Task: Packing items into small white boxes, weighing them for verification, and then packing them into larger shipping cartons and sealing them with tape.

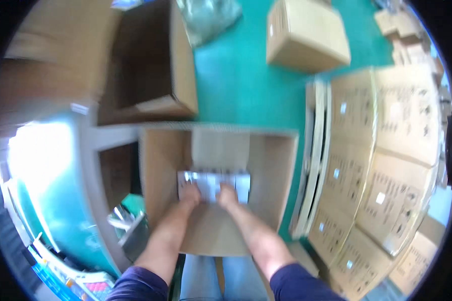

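Both my arms reach down into a large open brown carton (268,165) in front of my legs. Low inside it lies a row of small white boxes (242,186) with darker marks along the far edge. My left hand (190,193) is at the left part of the row, its fingers closed against the boxes. Right of it, my right hand (227,193) grips the same row near its middle. Blur softens the fingertips, and the undersides of the boxes are hidden.
An open empty carton (183,80) stands beyond on the left, beside a teal-topped bench (60,185). A closed carton (309,37) and a crumpled plastic bag (211,17) are on the green floor. Strapped cartons (349,173) are stacked along a pallet (314,165) at right.
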Demonstrator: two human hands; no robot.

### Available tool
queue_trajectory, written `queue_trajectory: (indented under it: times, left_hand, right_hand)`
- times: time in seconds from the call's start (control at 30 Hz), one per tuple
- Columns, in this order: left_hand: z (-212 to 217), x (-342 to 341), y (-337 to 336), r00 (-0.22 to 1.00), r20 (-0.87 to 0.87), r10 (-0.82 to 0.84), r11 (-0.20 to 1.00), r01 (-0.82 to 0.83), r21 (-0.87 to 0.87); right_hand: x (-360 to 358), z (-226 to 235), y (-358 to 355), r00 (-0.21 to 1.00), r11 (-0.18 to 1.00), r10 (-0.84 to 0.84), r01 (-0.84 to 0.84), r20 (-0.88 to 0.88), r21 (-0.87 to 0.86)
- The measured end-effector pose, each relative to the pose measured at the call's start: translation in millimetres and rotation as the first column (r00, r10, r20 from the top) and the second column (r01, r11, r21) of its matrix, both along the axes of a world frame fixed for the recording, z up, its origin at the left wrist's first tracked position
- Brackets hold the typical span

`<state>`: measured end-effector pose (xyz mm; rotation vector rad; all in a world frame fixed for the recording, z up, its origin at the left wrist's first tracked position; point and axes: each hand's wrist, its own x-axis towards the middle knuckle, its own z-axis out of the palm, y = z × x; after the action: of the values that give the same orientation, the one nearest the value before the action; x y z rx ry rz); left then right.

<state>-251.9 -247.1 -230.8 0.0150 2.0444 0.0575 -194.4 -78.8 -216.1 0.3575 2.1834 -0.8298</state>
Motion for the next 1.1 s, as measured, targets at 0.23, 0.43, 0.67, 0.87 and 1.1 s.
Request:
queue_trajectory:
  times: [0.23, 0.43, 0.67, 0.87, 1.1]
  left_hand:
    - [183.8, 92.0, 46.1, 0.986, 0.017, 0.164, 0.897, -0.156, 0.414]
    - [256.8, 112.6, 69.6, 0.982, 0.016, 0.189, 0.947, -0.187, 0.261]
    - [291.1, 77.8, 230.8, 0.736, -0.211, 0.644, 0.762, -0.59, 0.268]
    - [417.9, -7.4, 311.8, 0.666, -0.206, 0.717, 0.576, -0.401, 0.712]
    - [543.2, -44.0, 261.3, 0.073, -0.492, 0.867, 0.496, -0.204, 0.844]
  right_hand:
    - [50.6, 222.1, 75.8, 0.911, 0.745, -0.358, 0.411, 0.204, -0.525]
    - [73.3, 239.5, 216.9, 0.962, 0.856, -0.252, 0.271, 0.102, -0.441]
    - [63.8, 267.2, 383.6, 0.737, 0.685, -0.599, 0.675, 0.313, -0.276]
    - [-29.8, 292.7, 432.8, 0.902, 0.802, -0.396, 0.431, 0.172, -0.413]
    - [-139.3, 399.9, 323.2, 0.96, 0.86, 0.101, -0.217, -0.261, -0.462]
